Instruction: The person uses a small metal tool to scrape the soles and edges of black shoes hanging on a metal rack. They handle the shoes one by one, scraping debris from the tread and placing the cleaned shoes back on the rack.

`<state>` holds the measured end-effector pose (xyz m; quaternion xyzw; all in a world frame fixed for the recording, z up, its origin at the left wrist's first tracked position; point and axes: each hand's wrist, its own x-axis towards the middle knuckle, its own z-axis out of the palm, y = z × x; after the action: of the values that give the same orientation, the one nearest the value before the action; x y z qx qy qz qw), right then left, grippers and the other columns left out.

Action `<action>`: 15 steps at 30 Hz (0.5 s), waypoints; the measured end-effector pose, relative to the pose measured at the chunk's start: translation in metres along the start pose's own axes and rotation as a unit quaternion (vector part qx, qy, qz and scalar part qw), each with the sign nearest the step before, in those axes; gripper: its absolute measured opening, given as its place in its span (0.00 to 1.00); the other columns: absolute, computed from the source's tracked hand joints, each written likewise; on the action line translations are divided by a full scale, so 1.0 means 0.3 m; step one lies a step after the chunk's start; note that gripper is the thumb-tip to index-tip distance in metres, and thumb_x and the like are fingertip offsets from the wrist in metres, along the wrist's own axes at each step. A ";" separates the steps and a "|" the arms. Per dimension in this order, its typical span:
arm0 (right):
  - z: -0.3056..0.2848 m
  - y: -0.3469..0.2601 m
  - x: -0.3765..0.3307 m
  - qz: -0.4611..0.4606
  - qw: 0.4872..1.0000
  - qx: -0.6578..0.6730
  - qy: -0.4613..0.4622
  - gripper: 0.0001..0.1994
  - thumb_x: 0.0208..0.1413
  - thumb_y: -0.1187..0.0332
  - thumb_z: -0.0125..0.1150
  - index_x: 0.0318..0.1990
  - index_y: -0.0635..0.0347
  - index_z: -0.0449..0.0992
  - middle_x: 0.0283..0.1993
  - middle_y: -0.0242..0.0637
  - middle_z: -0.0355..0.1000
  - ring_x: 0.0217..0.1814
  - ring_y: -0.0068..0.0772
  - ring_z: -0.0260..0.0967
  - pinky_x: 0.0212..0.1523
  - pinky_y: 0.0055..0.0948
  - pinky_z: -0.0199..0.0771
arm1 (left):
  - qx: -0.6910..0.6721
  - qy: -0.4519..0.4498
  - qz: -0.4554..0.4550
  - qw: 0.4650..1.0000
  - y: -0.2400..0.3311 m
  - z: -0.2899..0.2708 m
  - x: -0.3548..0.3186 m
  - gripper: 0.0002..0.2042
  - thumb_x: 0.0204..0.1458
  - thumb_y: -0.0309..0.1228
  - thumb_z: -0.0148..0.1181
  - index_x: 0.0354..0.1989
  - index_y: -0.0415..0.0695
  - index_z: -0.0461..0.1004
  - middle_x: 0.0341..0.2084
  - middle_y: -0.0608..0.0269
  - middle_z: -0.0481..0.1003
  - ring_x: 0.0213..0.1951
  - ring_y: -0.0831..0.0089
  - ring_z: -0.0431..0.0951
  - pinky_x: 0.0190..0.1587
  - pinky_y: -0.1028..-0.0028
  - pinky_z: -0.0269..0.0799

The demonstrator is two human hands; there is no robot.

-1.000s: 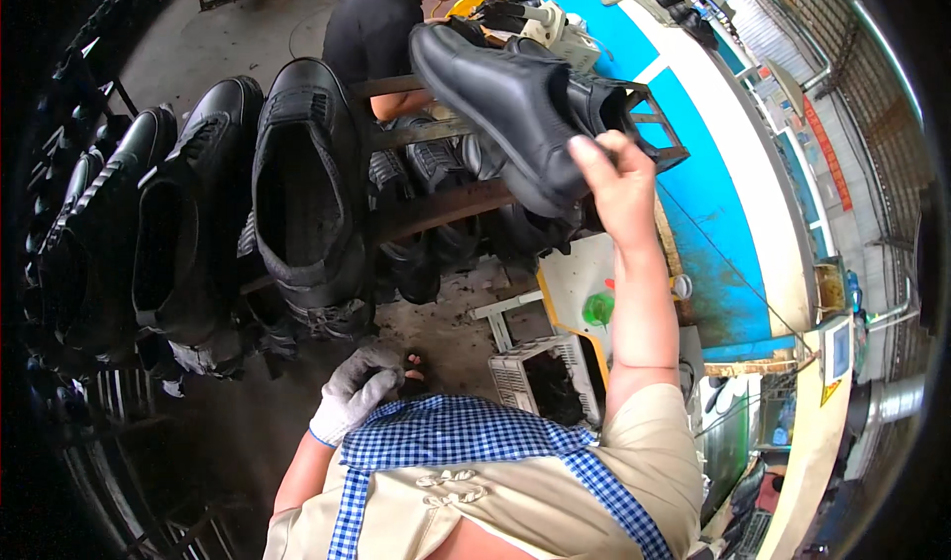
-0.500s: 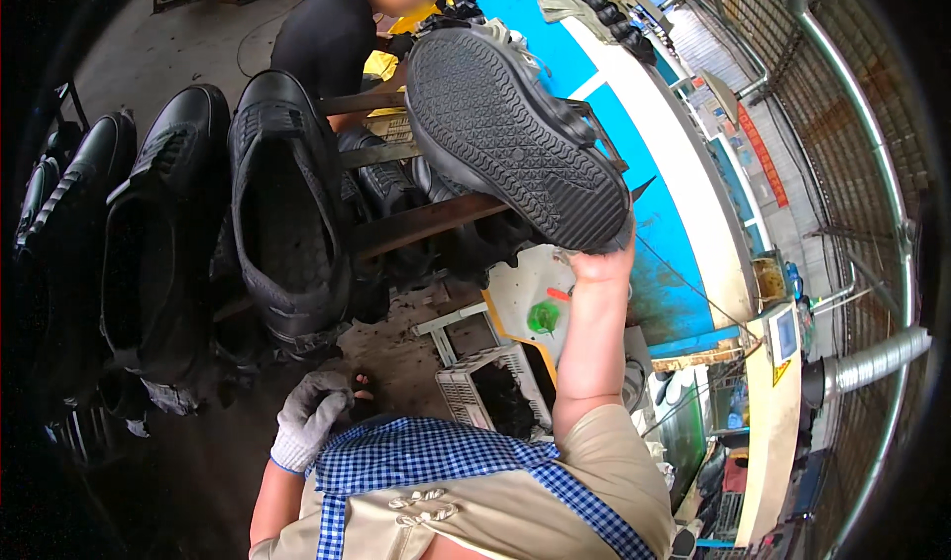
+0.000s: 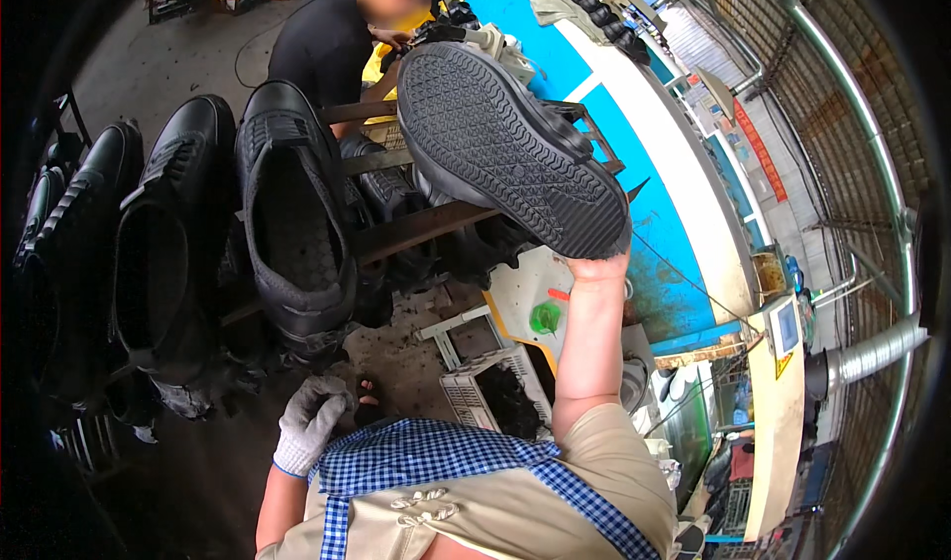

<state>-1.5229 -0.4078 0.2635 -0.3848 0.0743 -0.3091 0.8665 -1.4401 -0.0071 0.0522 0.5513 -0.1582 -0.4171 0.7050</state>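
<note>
My bare right hand (image 3: 597,265) grips a black shoe (image 3: 510,149) by its heel end, holding it up with the patterned sole facing me. Most of that hand's fingers are hidden behind the shoe. Lower left, my left hand (image 3: 315,416) wears a grey-white knitted glove and hangs beside my blue checked apron (image 3: 426,458). Its fingers are curled closed; whatever they may hold is not visible. Just above it, a black shoe (image 3: 297,218) stands on a rack with its opening toward me, and another black shoe (image 3: 163,253) is to its left.
More black shoes fill the rack, whose rusty metal bars (image 3: 421,231) run behind the raised shoe. A white crate (image 3: 471,402) with dark scraps stands below. A blue-and-white machine (image 3: 684,233) curves along the right. Beyond the rack, a person in black (image 3: 322,45) bends over work.
The raised shoe has shifted slightly left and down, still in my right hand. Racked shoes appear slightly lower and further right. The person beyond has lifted a hand. My left hand stays nearly still.
</note>
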 end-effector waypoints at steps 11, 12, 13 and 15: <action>0.157 0.189 0.019 -0.375 0.701 -0.606 -0.037 0.18 0.57 0.72 0.67 0.21 0.60 0.63 0.18 0.27 0.58 0.22 0.15 0.50 0.23 0.24 0.53 | 0.030 -0.005 -0.004 1.000 0.099 0.021 -0.071 0.10 0.60 0.33 0.60 0.46 0.41 0.75 0.39 0.66 0.78 0.37 0.81 0.74 0.38 0.80 0.72; 0.175 0.207 0.020 -0.369 0.652 -0.661 -0.048 0.19 0.56 0.70 0.69 0.21 0.61 0.63 0.16 0.29 0.57 0.20 0.17 0.50 0.22 0.26 0.54 | 0.015 -0.015 0.002 1.000 0.100 0.018 -0.085 0.10 0.61 0.33 0.59 0.46 0.41 0.75 0.40 0.66 0.77 0.39 0.80 0.74 0.42 0.78 0.71; 0.201 0.226 0.016 -0.349 0.628 -0.693 -0.050 0.19 0.53 0.68 0.72 0.20 0.63 0.65 0.16 0.33 0.56 0.19 0.22 0.50 0.21 0.28 0.55 | 0.023 -0.020 0.018 0.999 0.099 0.010 -0.097 0.11 0.61 0.33 0.59 0.46 0.41 0.75 0.39 0.67 0.77 0.39 0.80 0.74 0.42 0.78 0.71; 0.219 0.237 -0.013 -0.354 0.615 -0.703 -0.044 0.15 0.52 0.68 0.73 0.25 0.62 0.70 0.21 0.34 0.63 0.21 0.24 0.55 0.24 0.27 0.60 | 0.033 -0.025 0.029 0.999 0.077 -0.013 -0.119 0.11 0.62 0.34 0.59 0.47 0.40 0.74 0.37 0.67 0.77 0.38 0.80 0.74 0.43 0.78 0.71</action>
<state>-1.4679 -0.3283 0.2579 -0.8861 0.0886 -0.4274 0.1560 -1.4495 0.0238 0.0804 0.5587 -0.2054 -0.4048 0.6941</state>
